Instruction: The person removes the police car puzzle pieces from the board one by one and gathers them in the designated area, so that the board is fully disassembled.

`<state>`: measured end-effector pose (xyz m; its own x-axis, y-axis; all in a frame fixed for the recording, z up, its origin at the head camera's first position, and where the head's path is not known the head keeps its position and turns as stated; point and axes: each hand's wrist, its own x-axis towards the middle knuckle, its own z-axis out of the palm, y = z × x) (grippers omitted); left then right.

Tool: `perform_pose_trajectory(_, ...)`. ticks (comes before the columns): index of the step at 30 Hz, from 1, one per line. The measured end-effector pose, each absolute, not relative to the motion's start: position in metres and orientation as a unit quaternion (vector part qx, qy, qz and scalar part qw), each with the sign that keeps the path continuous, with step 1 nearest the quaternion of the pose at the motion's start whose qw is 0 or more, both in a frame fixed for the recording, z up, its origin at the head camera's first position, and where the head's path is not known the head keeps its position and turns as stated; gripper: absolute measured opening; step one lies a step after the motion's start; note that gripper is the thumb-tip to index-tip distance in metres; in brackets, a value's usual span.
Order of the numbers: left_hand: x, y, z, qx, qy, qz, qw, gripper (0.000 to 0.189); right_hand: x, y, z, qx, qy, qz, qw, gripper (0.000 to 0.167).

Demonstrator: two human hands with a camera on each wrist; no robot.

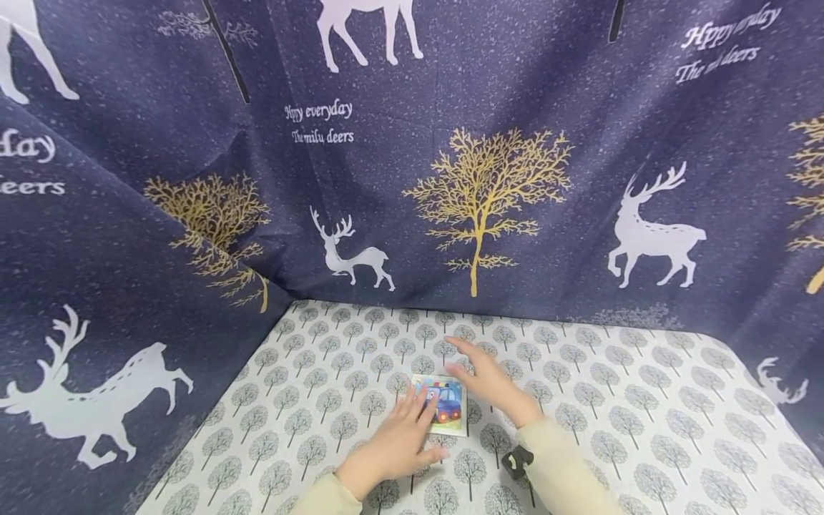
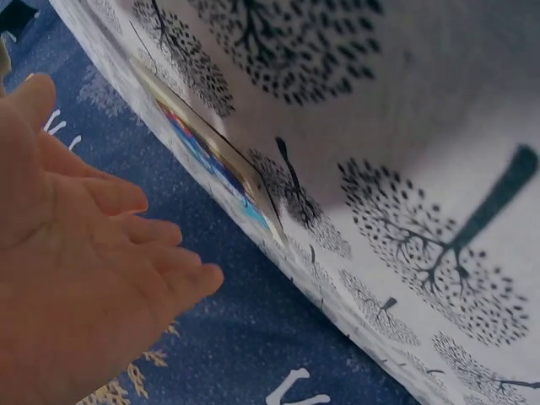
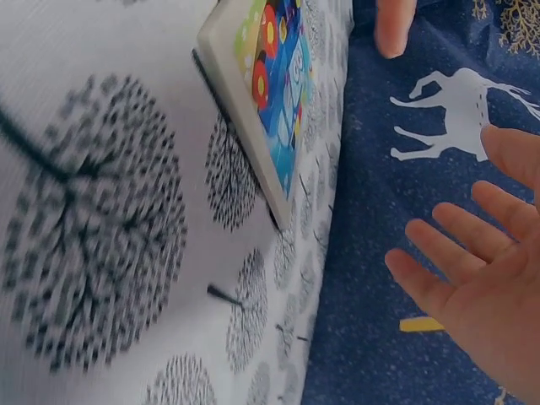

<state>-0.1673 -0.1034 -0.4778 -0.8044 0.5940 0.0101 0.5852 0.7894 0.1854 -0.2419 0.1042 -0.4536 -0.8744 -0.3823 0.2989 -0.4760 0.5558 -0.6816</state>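
Observation:
A small, thick square board [image 1: 453,409] with a colourful picture of a blue vehicle with red wheels lies flat on the patterned cloth. In the head view my left hand [image 1: 399,436] reaches over its left part with fingers extended. The left wrist view shows that hand [image 2: 110,245] apart from the board [image 2: 211,156], palm visible and holding nothing. My right hand [image 1: 488,379] hovers just beyond the board's upper right corner, fingers loosely extended. In the right wrist view this hand [image 3: 489,261] is also off the board [image 3: 261,93], and a left fingertip shows at the top.
White cloth [image 1: 347,357] printed with grey trees covers the table. Dark blue fabric [image 1: 412,179] with deer and golden trees hangs behind it and along the left side. A black object [image 1: 517,462] sits at my right wrist by the pale sleeve [image 1: 566,465].

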Motion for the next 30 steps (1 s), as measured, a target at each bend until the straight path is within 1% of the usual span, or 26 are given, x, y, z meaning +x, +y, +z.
perform_pose_trajectory(5,-0.165,-0.098,-0.477,0.325,0.94,0.077,0.067,0.087,-0.248,0.097,-0.458,0.251,-0.858,0.447,0.029,0.054)
perform_pose_trajectory(10,-0.163,-0.097,-0.478,0.328,0.938,0.068,0.085,0.086,-0.256,0.091,-0.468,0.276,-0.84,0.468,0.008,0.05)
perform_pose_trajectory(17,-0.162,-0.097,-0.48,0.315,0.941,0.06,0.112,0.088,-0.259,0.082,-0.478,0.276,-0.841,0.464,-0.035,0.045)
perform_pose_trajectory(23,-0.164,-0.097,-0.481,0.316,0.94,0.051,0.121,0.088,-0.261,0.076,-0.484,0.261,-0.846,0.463,-0.052,0.043)
perform_pose_trajectory(30,-0.163,-0.097,-0.477,0.318,0.939,0.051,0.12,0.087,-0.264,0.071,-0.493,0.265,-0.855,0.441,-0.064,0.042)
